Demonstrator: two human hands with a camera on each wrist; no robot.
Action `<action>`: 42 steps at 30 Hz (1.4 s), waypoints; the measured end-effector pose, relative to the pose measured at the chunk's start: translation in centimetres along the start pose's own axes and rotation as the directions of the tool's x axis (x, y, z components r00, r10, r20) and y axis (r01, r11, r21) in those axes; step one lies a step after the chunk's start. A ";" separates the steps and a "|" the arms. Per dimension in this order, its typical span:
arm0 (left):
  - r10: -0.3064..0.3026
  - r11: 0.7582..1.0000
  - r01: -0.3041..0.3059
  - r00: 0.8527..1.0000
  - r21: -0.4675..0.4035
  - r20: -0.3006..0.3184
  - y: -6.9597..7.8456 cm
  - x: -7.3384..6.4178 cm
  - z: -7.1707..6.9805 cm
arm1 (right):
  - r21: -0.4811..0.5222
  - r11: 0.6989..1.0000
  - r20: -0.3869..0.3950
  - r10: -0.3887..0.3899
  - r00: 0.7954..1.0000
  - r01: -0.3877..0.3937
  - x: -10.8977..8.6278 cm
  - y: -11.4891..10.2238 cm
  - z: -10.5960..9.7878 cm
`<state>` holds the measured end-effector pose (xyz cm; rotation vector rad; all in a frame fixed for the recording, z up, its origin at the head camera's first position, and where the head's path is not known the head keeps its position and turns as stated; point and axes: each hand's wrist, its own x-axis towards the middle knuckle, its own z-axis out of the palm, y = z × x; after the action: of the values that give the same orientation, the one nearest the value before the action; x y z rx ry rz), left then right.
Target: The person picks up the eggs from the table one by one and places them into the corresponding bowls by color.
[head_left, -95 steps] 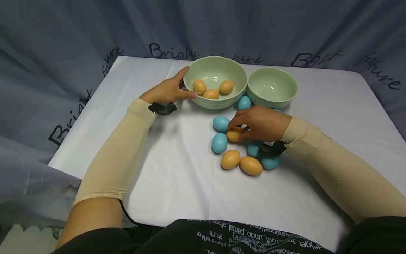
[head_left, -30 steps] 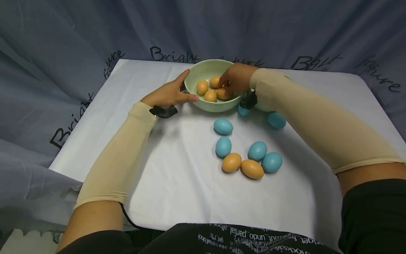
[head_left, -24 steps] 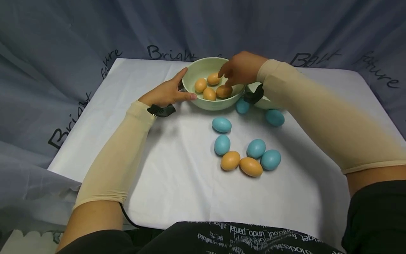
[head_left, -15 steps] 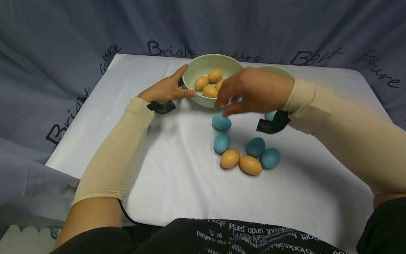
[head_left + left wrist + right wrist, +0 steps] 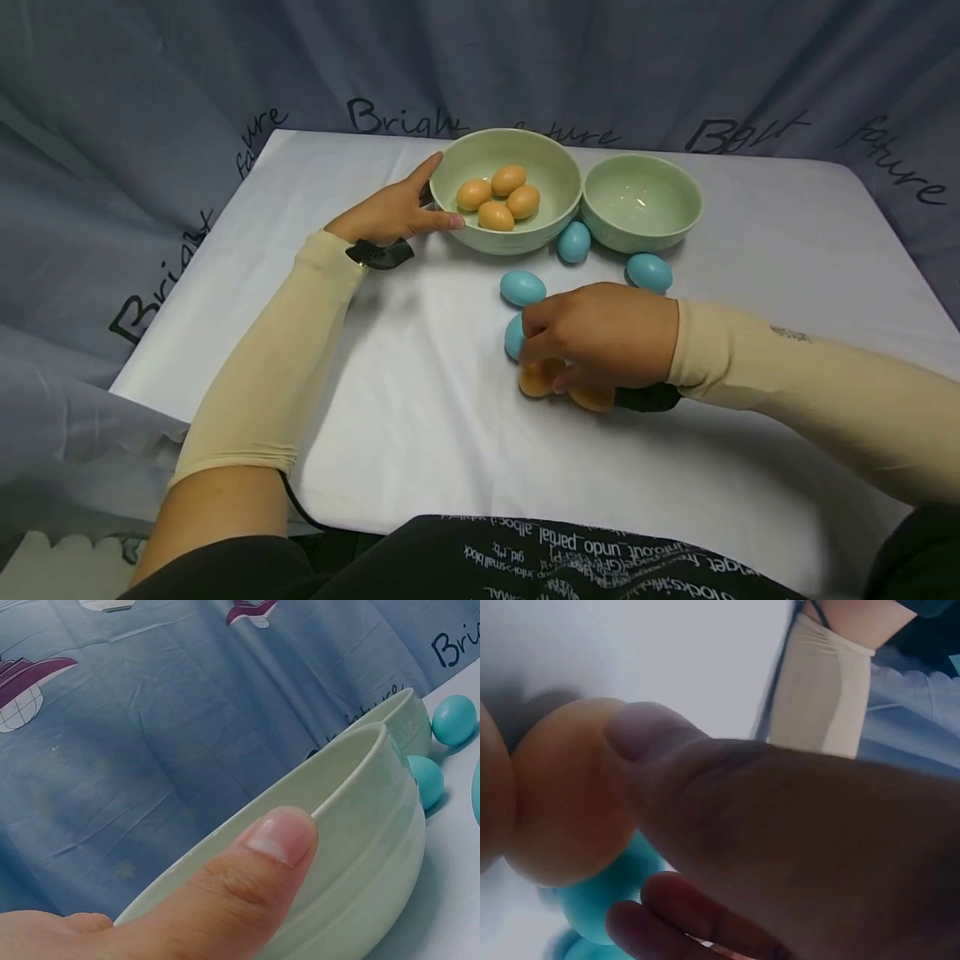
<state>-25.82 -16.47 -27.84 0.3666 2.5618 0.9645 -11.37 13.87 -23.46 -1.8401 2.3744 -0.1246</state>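
Note:
My left hand (image 5: 397,210) holds the left side of the larger pale green bowl (image 5: 502,243). Its thumb (image 5: 270,847) lies against the rim; its other fingers are mostly hidden behind the bowl. Several orange eggs (image 5: 496,216) lie inside. My right hand (image 5: 603,333) is low over two orange eggs on the table, the left one (image 5: 536,381) and the right one (image 5: 592,398). Thumb and fingers are parted there. In the right wrist view the thumb overlaps an orange egg (image 5: 570,802); whether it touches is unclear. A blue egg (image 5: 513,337) is partly covered by the fingertips.
A smaller pale green bowl (image 5: 641,242) stands right of the larger one, with nothing visible inside. Blue eggs lie near the bowls: one (image 5: 573,242) in front, one (image 5: 649,272) to the right, one (image 5: 522,287) farther left. White cloth (image 5: 420,433) covers the table.
My right hand has put an orange egg into the larger bowl, let it go, and come back down to the two orange eggs at the front. The left hand has stayed on the bowl.

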 end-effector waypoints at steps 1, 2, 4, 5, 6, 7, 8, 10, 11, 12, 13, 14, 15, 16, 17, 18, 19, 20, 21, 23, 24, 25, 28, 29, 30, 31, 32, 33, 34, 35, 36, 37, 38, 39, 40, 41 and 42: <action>0.001 1.000 -0.001 1.000 0.001 -0.002 -0.1 0.0 0.1 | -0.004 1.000 -0.001 -0.007 1.000 0.007 0.1 0.0 0.2; 0.003 1.000 -0.003 1.000 -0.003 -0.003 -0.2 0.0 0.1 | -0.012 1.000 0.003 -0.008 1.000 0.008 0.2 0.0 0.3; 0.004 1.000 -0.004 1.000 -0.005 -0.005 -0.2 0.0 0.2 | -0.026 1.000 0.012 -0.014 1.000 0.014 0.3 0.1 0.6; 0.009 1.000 -0.009 1.000 -0.010 -0.003 -0.2 0.0 0.2 | -0.033 0.999 0.017 -0.015 1.000 0.016 0.3 0.0 0.8; 0.007 1.000 -0.007 1.000 -0.009 -0.002 -0.2 0.0 0.2 | -0.039 0.999 0.020 -0.018 1.000 0.019 0.4 0.0 0.9; 0.008 1.000 -0.008 1.000 -0.006 -0.001 -0.3 0.0 0.2 | -0.044 0.999 0.026 -0.021 0.999 0.022 0.5 0.0 1.0; 0.009 1.000 -0.009 1.000 -0.006 0.001 -0.3 0.0 0.1 | -0.047 0.999 0.031 -0.020 0.999 0.021 0.5 -0.1 1.1; 0.012 1.000 -0.012 1.000 -0.003 0.004 -0.2 0.1 0.0 | -0.059 0.998 0.037 -0.016 0.999 0.018 0.6 -0.1 1.2; 0.015 1.000 -0.015 1.000 -0.003 0.005 -0.2 0.1 0.0 | -0.066 0.998 0.038 -0.009 0.999 0.011 0.7 -0.2 1.3; 0.014 1.000 -0.014 1.000 0.002 0.004 -0.2 0.1 0.0 | -0.072 0.997 0.039 -0.003 0.999 0.005 0.8 -0.2 1.4; 0.014 1.000 -0.014 1.000 0.002 0.007 -0.2 0.1 0.0 | -0.077 0.997 0.040 0.002 0.999 0.001 0.8 -0.2 1.4; 0.013 1.000 -0.013 1.000 -0.006 0.012 -0.2 0.2 0.0 | -0.081 0.997 0.040 0.005 0.999 -0.002 0.9 -0.2 1.5; 0.013 1.000 -0.013 1.000 -0.010 0.014 -0.1 0.2 -0.1 | -0.089 0.996 0.039 0.006 0.999 -0.003 0.9 -0.2 1.5; 0.013 1.000 -0.013 1.000 -0.008 0.015 -0.1 0.1 -0.1 | -0.094 0.996 0.038 0.007 0.999 -0.004 1.0 -0.1 1.6; 0.012 1.000 -0.011 1.000 -0.013 0.017 -0.1 0.1 -0.2 | -0.097 0.995 0.037 0.006 0.999 -0.002 1.1 -0.1 1.6; 0.009 1.000 -0.009 1.000 -0.015 0.020 -0.1 0.1 -0.2 | -0.099 0.995 0.037 0.002 0.999 0.002 1.1 -0.1 1.6; 0.007 1.000 -0.007 1.000 -0.016 0.022 -0.1 0.1 -0.2 | -0.101 0.995 0.039 -0.002 0.999 0.006 1.2 -0.1 1.7; 0.007 1.000 -0.006 1.000 -0.019 0.023 -0.1 0.1 -0.2 | -0.099 0.995 0.042 -0.004 0.999 0.008 1.3 -0.1 1.7; 0.006 1.000 -0.006 1.000 -0.014 0.021 -0.2 0.1 -0.2 | -0.096 0.995 0.048 -0.006 0.999 0.011 1.3 0.0 1.7; 0.010 1.000 -0.009 1.000 -0.017 0.021 -0.2 0.1 -0.1 | -0.076 0.997 0.065 -0.015 0.998 0.020 1.4 0.0 1.5; 0.013 1.000 -0.012 1.000 -0.020 0.021 -0.2 0.1 -0.1 | -0.050 0.999 0.073 -0.018 0.997 0.022 1.5 0.1 1.3; 0.017 1.000 -0.017 1.000 -0.024 0.021 -0.1 0.1 -0.1 | -0.022 1.000 0.080 -0.016 0.997 0.018 1.5 0.2 1.1; 0.019 1.000 -0.019 1.000 -0.014 0.011 -0.1 0.1 -0.1 | 0.057 0.998 0.090 -0.004 0.996 -0.001 1.7 0.6 0.4; 0.014 1.000 -0.014 1.000 -0.010 0.009 -0.2 0.1 -0.1 | 0.080 0.997 0.091 0.001 0.996 -0.008 1.7 0.7 0.2; 0.013 1.000 -0.013 1.000 -0.010 0.008 -0.2 0.1 -0.1 | 0.099 0.995 0.094 0.003 0.996 -0.013 1.8 0.9 0.1; 0.011 1.000 -0.011 1.000 -0.009 0.007 -0.2 0.0 -0.1 | 0.106 0.994 0.101 0.007 0.995 -0.017 1.9 1.0 0.1; 0.012 1.000 -0.012 1.000 -0.010 0.008 -0.2 0.0 -0.1 | 0.108 0.994 0.106 0.005 0.994 -0.017 1.9 1.0 0.1; 0.016 1.000 -0.016 1.000 -0.014 0.010 -0.2 0.0 0.0 | 0.114 0.993 0.112 0.005 0.994 -0.018 1.9 1.0 0.1; 0.017 1.000 -0.017 1.000 -0.016 0.011 -0.2 0.0 0.0 | 0.121 0.993 0.119 0.002 0.993 -0.016 1.9 1.0 0.1; 0.024 0.999 -0.024 1.000 -0.024 0.012 -0.2 0.0 0.0 | 0.127 0.992 0.123 -0.006 0.992 -0.010 1.8 0.9 0.2; 0.030 0.999 -0.029 0.999 -0.023 0.012 -0.2 0.0 0.0 | 0.133 0.991 0.128 -0.009 0.992 -0.008 1.8 0.7 0.2; 0.031 0.999 -0.030 0.999 -0.019 0.009 -0.1 0.0 0.0 | 0.134 0.991 0.128 -0.014 0.992 -0.003 1.7 0.5 0.2; 0.031 0.999 -0.030 1.000 -0.013 0.004 -0.1 -0.1 -0.1 | 0.134 0.991 0.125 -0.027 0.992 0.010 1.6 0.3 0.2; 0.027 1.000 -0.027 1.000 -0.002 -0.002 -0.1 -0.1 -0.1 | 0.137 0.990 0.123 -0.045 0.991 0.028 1.6 0.0 0.2; 0.021 1.000 -0.021 1.000 0.007 -0.006 -0.1 -0.1 -0.1 | 0.136 0.989 0.120 -0.066 0.991 0.049 1.5 -0.2 0.3; 0.019 1.000 -0.019 1.000 0.009 -0.008 -0.1 -0.1 -0.1 | 0.134 0.989 0.117 -0.086 0.989 0.070 1.4 -0.5 0.3; 0.019 1.000 -0.018 1.000 0.011 -0.007 -0.1 -0.2 -0.1 | 0.132 0.987 0.114 -0.104 0.988 0.089 1.4 -0.8 0.4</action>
<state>-25.74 -16.67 -27.76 0.3911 2.5756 0.9608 -10.91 12.36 -23.82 -1.8489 2.1464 -0.1646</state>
